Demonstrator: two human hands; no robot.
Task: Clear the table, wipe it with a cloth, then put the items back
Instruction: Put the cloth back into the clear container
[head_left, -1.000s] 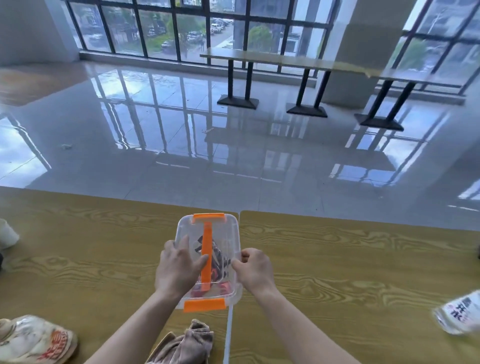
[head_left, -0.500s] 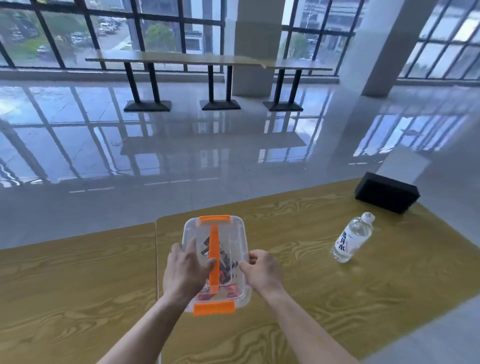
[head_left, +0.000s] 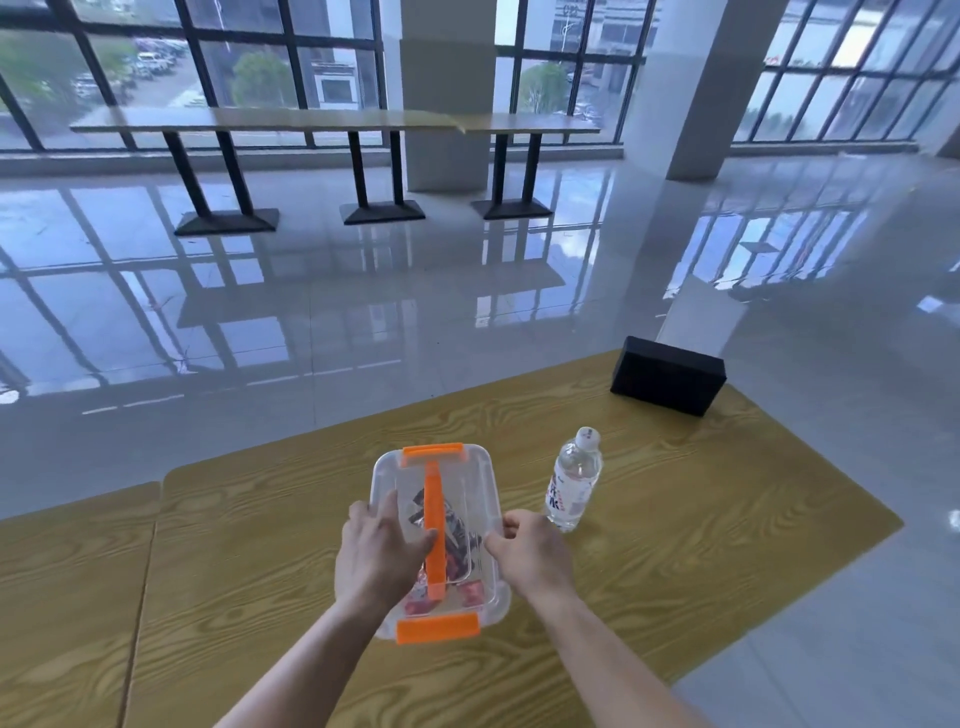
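box: clear plastic box (head_left: 462, 499) with orange clips and handle, clamped between both hands, looks lifted a bit off the table (head_left: 727, 519) but honestly can't be sure
left hand: left hand (head_left: 382, 553) is spread flat over the lid, thumb against the orange handle, gripping the box's left side
right hand: right hand (head_left: 527, 553) has fingers curled on the right rim, pinching it
what changed: 1 second back the box sat with a rag and a bag just below the hands; those have dropped out of view and the box has swung over to the neighbouring tabletop
bottle: water bottle (head_left: 574, 480) now stands just right of the right hand, not touching
black box: black box (head_left: 667, 375) further out past the bottle, near the far corner
my read: looks like the clearing stage, 1 item getting parked next to 2 others so wiping can happen
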